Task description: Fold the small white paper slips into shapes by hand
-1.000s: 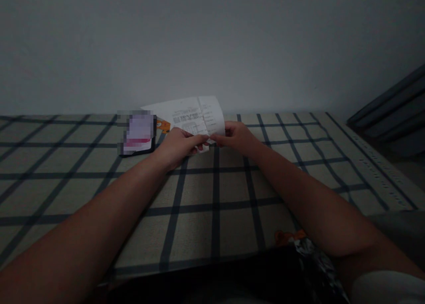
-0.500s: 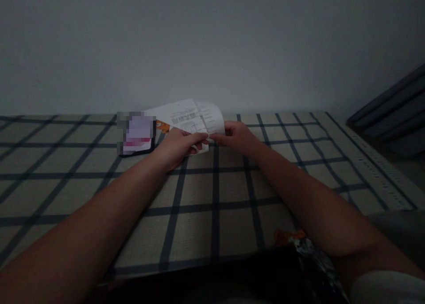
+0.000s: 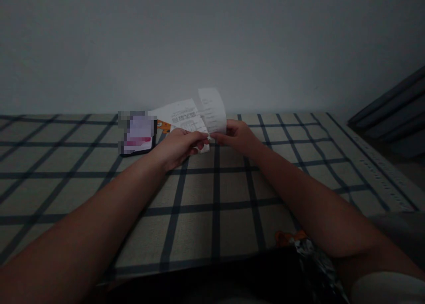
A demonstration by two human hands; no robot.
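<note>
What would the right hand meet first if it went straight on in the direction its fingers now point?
Past the paper it pinches, most likely the left hand, which is just ahead; depth there is unclear.

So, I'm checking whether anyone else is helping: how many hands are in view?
2. The left hand pinches the left part of the printed paper; the right hand, beside it, pinches the right part. No other hand shows.

My desk (image 3: pixel 232 186): pale cloth top (image 3: pixel 197 186), dark grid lines, lettering (image 3: pixel 378 157) along the right end. On it I've got a phone (image 3: pixel 138 133), flat, screen pixelated, orange bear-like print (image 3: pixel 163 126) just right of it, partly hidden
</note>
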